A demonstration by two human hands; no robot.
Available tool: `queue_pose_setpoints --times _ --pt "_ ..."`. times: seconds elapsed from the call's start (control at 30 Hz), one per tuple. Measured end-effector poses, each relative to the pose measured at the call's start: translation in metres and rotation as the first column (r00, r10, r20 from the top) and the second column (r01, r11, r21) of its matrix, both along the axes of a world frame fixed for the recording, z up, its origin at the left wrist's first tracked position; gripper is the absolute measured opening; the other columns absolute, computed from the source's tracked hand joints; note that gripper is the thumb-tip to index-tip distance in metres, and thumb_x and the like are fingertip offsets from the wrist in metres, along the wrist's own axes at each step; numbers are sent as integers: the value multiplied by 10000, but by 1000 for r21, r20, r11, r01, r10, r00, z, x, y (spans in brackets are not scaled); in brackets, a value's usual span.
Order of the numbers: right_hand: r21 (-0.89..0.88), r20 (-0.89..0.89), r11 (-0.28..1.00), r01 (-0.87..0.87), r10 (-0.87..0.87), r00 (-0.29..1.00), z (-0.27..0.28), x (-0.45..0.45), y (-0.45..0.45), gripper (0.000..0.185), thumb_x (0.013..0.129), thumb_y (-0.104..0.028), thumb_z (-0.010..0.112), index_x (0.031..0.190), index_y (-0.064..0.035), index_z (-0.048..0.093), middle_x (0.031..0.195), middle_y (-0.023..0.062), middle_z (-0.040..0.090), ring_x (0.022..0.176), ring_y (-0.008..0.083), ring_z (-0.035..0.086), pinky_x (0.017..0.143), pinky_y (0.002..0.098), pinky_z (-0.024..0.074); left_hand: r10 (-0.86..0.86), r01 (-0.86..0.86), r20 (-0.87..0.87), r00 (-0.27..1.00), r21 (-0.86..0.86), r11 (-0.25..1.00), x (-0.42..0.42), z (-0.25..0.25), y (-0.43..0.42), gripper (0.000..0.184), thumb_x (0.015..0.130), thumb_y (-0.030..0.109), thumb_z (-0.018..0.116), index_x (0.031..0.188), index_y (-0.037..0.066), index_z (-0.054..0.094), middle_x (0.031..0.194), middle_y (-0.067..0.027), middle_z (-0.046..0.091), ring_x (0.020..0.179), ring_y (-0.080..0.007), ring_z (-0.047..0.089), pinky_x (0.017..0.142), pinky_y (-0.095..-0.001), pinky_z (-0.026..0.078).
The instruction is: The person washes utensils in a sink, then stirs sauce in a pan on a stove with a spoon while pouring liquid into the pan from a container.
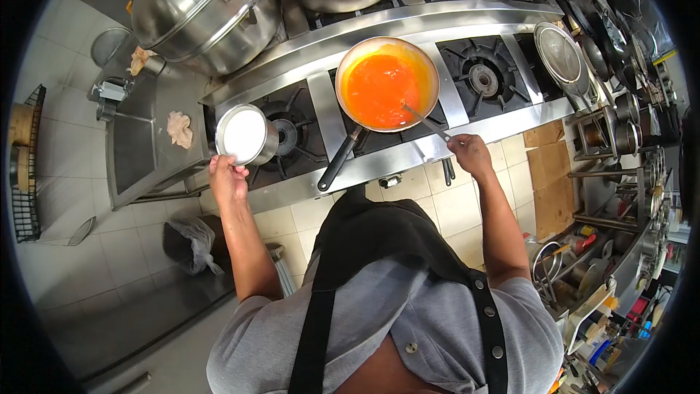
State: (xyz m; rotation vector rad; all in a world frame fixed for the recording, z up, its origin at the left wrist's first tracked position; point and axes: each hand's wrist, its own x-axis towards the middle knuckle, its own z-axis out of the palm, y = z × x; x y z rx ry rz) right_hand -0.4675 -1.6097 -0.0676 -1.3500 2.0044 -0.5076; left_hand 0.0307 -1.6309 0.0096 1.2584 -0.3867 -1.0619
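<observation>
My left hand (pixel 230 175) grips the near rim of a small metal pot (pixel 270 142) that holds a white liquid (pixel 244 133). The pot is at the left burner's left side, over the stove's front left edge. In my right hand (pixel 469 153) is the handle of a long metal utensil (pixel 430 124), fingers closed around it. Its lower end dips into orange-red sauce (pixel 379 87) in a frying pan (pixel 432 73), so I cannot tell what kind it is. The pan sits on the middle burner, its black handle (pixel 340 163) pointing toward me.
Large steel pots (pixel 211 14) stand behind the stove. A bare burner (pixel 483 80) lies right of the pan, with a round mesh strainer (pixel 560 53) beyond it. At left, a crumpled cloth (pixel 179 130) rests on a steel counter. Shelves of cookware (pixel 620 135) line the right side.
</observation>
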Motion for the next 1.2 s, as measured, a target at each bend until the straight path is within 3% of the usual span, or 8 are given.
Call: queue_pose_setpoints --times 0.17,0.3,0.4,0.5,0.77,0.9,1.03,1.2 --pt "175 468 981 79 -153 870 0 1 4 222 808 -177 657 852 40 650 584 17 542 498 95 440 469 263 355 18 -18 2 1000 12 1000 2 -1 7 165 702 22 567 748 115 439 604 -16 493 436 -127 460 384 -256 395" --pt "112 512 989 94 -138 848 18 6 8 203 822 -163 642 860 37 649 563 -15 503 482 64 407 443 242 313 5 -5 2 1000 15 1000 4 0 11 165 722 27 568 721 135 443 620 5 497 446 -118 470 393 -254 402" --pt "-12 338 997 81 -72 938 37 10 9 217 823 -200 636 900 1 664 588 45 579 486 130 510 477 280 388 0 0 -6 1000 8 1000 7 0 10 166 722 32 572 729 136 443 621 6 491 446 -117 464 395 -256 399" --pt "-233 -65 970 64 -81 995 40 15 13 228 815 -236 626 932 -46 673 674 151 642 580 257 621 572 347 469 37 -37 -12 999 11 999 4 4 4 194 691 27 575 770 128 429 589 -8 463 426 -134 438 376 -269 371" --pt "-168 -417 985 43 -111 902 46 49 22 209 799 -226 604 958 -108 672 742 170 648 741 338 630 703 423 492 -191 192 23 981 -35 981 4 18 -35 182 707 44 585 813 126 461 643 3 526 447 -105 480 377 -239 390" --pt "-11 -220 996 91 -91 971 22 71 24 239 805 -233 600 1000 -109 661 791 159 656 757 324 632 733 393 489 -298 298 4 954 -48 953 -10 32 -67 172 694 24 555 777 110 432 618 -22 515 395 -127 469 353 -264 400" --pt "211 455 972 108 -196 869 -3 83 25 421 819 -210 620 1171 7 542 710 119 637 589 156 610 496 288 482 -464 464 13 886 -44 885 -27 37 -99 172 696 20 548 777 114 430 633 -26 526 398 -123 472 357 -258 405" --pt "125 533 969 212 -246 810 18 94 47 690 825 -388 626 1329 10 373 842 158 642 723 198 625 666 299 498 -633 634 29 773 -29 773 -66 46 -114 202 687 33 565 851 103 471 682 -24 539 436 -118 487 388 -249 417"
